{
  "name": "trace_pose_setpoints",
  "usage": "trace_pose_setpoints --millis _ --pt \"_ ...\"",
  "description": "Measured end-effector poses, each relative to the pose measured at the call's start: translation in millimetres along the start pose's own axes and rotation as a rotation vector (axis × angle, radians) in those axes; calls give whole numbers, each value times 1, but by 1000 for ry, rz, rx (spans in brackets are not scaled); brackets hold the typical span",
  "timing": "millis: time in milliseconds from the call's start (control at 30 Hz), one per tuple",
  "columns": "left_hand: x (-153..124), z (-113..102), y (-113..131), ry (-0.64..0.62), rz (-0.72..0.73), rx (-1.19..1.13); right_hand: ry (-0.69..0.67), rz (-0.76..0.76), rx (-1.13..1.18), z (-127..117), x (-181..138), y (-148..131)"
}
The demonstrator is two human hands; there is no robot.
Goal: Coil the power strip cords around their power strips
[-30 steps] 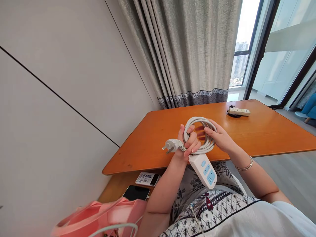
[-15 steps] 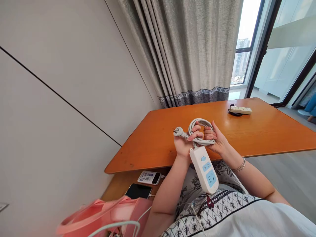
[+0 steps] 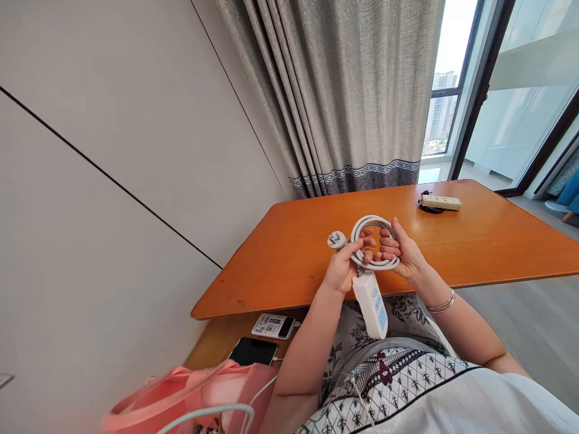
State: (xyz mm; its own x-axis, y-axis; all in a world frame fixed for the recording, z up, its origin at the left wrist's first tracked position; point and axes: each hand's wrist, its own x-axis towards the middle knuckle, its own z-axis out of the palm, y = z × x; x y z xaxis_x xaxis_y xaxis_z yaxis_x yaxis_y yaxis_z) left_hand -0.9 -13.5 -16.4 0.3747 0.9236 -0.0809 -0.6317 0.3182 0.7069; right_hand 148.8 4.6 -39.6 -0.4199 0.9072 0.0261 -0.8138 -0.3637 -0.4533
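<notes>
Left hand [image 3: 341,271]: closed around the 9 o'clock side of a coiled cable [image 3: 373,219], thumb and fingers curled over the strands.
Right hand [image 3: 406,254]: closed on the 3 o'clock side of the same coil, fingertips hooked through the ring. A bracelet [image 3: 441,303] is worn on this wrist.
Coiled cable: grey-white, wound in several round loops, held up between both hands above the near edge of the table [image 3: 488,241].
Plug [image 3: 336,240]: white, projecting from the coil at 10 o'clock, just beyond the left thumb.
Power strip [image 3: 371,301]: white with blue sockets, hung from the coil at 6 o'clock, over the lap.
Second power strip [image 3: 441,202]: laid flat on the table at 1 o'clock, well apart from the hands.
Phone [image 3: 252,351] and a labelled white device [image 3: 274,326]: laid side by side on a lower surface at 8 o'clock.
Pink bag [image 3: 190,392]: at 7 o'clock, nearest the camera.
Curtain [image 3: 344,90]: hung behind the table at 12 o'clock.
</notes>
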Motion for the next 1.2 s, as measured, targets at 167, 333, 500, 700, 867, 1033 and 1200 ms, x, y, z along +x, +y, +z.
trace_pose_setpoints --millis 167,333,500,700,867,1033,1200 --pt "3 2 -2 48 74 20 25 -81 -159 0 -4 3" --pt "3 7 1 95 210 -104 -59 -96 -398 -21 -14 30" --pt "8 -2 6 128 530 -29 -202 117 -943 -47 -30 40" --pt "28 -33 8 220 740 333 -136 -171 -1631 -22 -60 15" --pt "32 -44 6 193 481 355 -101 -534 -2029 14 -80 -19" --pt "26 -42 4 60 179 242 -31 -837 -1591 24 -51 -40" --pt "28 -46 8 123 5 157 18 -478 -1048 -5 -3 -43"
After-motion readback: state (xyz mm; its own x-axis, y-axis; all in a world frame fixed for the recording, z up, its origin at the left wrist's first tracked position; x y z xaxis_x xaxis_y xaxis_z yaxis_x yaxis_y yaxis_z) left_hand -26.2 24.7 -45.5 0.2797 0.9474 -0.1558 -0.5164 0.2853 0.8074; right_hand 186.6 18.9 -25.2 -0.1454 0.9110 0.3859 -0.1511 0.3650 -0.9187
